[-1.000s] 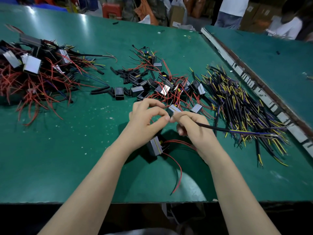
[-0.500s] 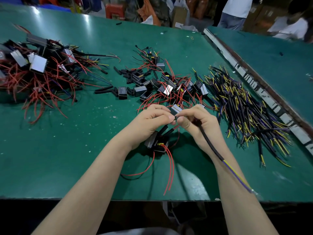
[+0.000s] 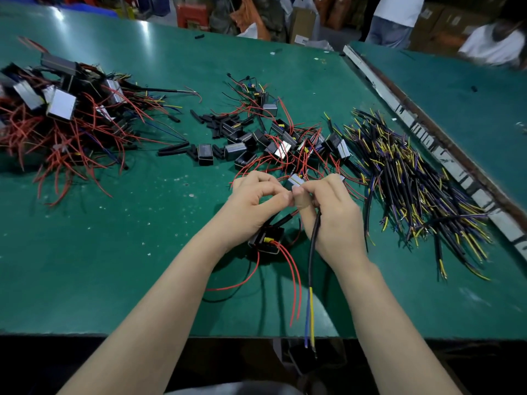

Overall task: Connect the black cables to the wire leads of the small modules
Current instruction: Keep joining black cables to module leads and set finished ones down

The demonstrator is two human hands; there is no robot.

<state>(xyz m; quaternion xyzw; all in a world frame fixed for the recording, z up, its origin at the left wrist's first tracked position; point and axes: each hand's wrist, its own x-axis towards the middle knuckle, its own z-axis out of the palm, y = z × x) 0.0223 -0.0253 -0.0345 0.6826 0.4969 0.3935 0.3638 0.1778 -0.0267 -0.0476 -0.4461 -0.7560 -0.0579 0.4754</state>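
My left hand (image 3: 253,203) and my right hand (image 3: 333,215) meet fingertip to fingertip above the green table (image 3: 142,252). The left pinches the wire leads of a small black module (image 3: 268,240), which hangs below its palm with red leads (image 3: 293,280) trailing toward me. The right grips a black cable (image 3: 313,246) whose blue and yellow cores point down past the table's front edge. The joint between the fingers is hidden.
Loose modules with red leads (image 3: 285,143) and black sleeve pieces (image 3: 211,124) lie just beyond my hands. A heap of black cables (image 3: 413,189) spreads to the right, and a tangled pile of modules (image 3: 65,121) to the left. People stand at the back right.
The cable in my right hand swung from pointing right to hanging down toward me. The module turned under my left hand, and its red leads now trail forward.
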